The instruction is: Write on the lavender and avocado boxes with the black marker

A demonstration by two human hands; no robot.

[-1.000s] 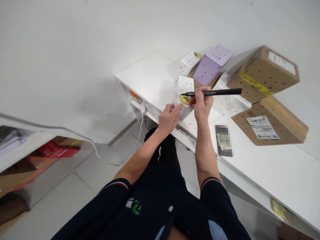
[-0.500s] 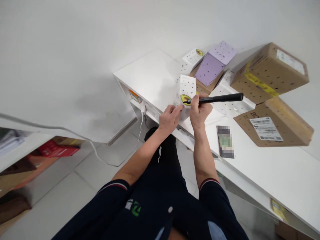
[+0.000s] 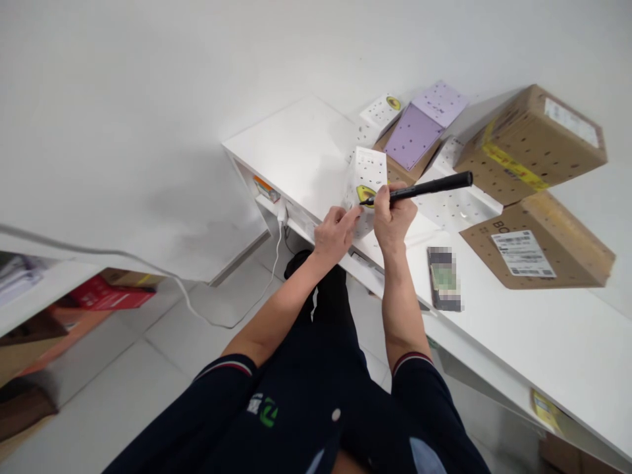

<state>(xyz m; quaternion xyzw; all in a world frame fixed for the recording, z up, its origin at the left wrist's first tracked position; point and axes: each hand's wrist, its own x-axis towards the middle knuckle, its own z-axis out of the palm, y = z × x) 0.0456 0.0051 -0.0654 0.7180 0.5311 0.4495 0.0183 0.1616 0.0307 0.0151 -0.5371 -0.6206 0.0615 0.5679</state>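
Note:
A small white box (image 3: 371,168) with dark specks and an avocado picture stands on the white desk. My right hand (image 3: 394,217) is closed round a black marker pen (image 3: 434,187), its tip at the lower edge of the avocado picture and its back end pointing right. My left hand (image 3: 336,234) has its fingers curled against the near left side of the box, gripping it, with the index fingertip close to the pen tip. The thumb is hidden from view.
Behind are another white avocado box (image 3: 382,112) and an open purple box (image 3: 415,136). Brown cartons (image 3: 538,141) stand at the right. A blurred-out phone-like thing (image 3: 445,279) lies by the desk's front edge. A white cable (image 3: 185,293) hangs at the left.
The marker's tip has shifted slightly down and left on the box, and its back end has swung up and a little left. My left hand stays against the box.

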